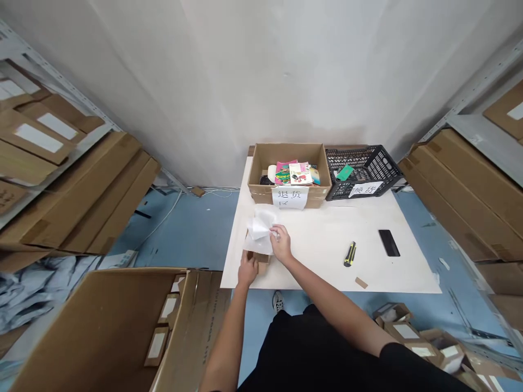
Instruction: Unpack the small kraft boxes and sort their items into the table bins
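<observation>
My right hand (281,243) pinches a crumpled sheet of thin white wrapping (260,227) above the left part of the white table (314,256). Under the wrapping is a small brown cardboard box (262,259), partly covered by it and by my fingers. My left hand (247,268) grips the left side of this box with curled fingers. What the box contains cannot be made out. To the right on the tabletop lie a yellow and black box cutter (350,254) and a black phone (389,243).
A labelled cardboard box (261,194) with booklets stands at the table's back, beside a black plastic crate (368,173) with a green item. A large open carton (122,326) is at lower left. Boxes fill shelves on both sides; small boxes (423,340) lie at lower right.
</observation>
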Tool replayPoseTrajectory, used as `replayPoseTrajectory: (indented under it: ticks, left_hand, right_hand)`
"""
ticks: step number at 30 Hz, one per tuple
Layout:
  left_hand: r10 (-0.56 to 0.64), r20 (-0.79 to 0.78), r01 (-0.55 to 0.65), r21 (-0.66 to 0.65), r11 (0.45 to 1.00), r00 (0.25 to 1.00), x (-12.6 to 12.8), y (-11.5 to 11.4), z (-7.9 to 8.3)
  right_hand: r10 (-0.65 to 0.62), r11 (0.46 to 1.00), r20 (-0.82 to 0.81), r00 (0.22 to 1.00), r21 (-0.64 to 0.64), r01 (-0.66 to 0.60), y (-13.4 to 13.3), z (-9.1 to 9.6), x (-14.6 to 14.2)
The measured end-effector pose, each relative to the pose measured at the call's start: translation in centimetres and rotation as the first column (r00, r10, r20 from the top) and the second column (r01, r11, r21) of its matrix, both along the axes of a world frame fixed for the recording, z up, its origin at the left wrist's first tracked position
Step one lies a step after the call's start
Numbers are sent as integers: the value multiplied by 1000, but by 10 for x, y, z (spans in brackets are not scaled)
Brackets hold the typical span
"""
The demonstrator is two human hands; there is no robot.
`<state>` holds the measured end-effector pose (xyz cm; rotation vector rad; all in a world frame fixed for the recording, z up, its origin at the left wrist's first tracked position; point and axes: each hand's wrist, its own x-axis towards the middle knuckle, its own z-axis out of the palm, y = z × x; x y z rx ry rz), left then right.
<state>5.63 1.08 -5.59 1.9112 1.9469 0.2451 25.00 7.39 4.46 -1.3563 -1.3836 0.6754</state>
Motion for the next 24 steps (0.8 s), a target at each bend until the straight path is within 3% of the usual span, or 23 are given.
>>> replayPoseTrajectory:
  ticks: [1,3,5,7,10,12,16,18,20,24]
  left_hand:
    - [-17,-8,17,-6,1000,1000,7,-9,-4]
    - [-39,-26,38,-38,999,999,20,-26,-7]
    - [-51,-44,49,-57,997,998,29,-42,-7]
    - [-65,-65,61,-56,997,996,34,-53,-6]
    - [-102,-104,97,-45,994,989,32,-58,-5]
    - [-119,-114,116,-35,993,986,29,-54,-5]
    - [-151,-43,154,54,987,988,28,-43,-10]
    - [-188,12,184,135,974,982,33,-40,-11]
    - [-227,62,210,212,955,972,43,-38,-9]
    - [-327,132,272,317,908,936,75,-31,11]
  right_hand:
    - [28,999,85,996,-31,-26,3,-10,-17]
    - [159,972,325,932,-217,-90,4,-32,-41]
    - [358,880,497,791,-463,-107,1,-55,-53]
    - [500,778,537,679,-623,-80,-6,-73,-53]
    - [555,723,528,643,-689,-58,-23,-88,-41]
    - [555,736,539,633,-674,-71,-36,-92,-31]
    - [401,890,603,690,-433,-140,-65,-95,-3]
    - [304,941,623,721,-316,-123,-82,-95,17]
    - [263,947,633,728,-312,-70,-98,-93,40]
    - [308,876,597,741,-481,22,-126,-87,86]
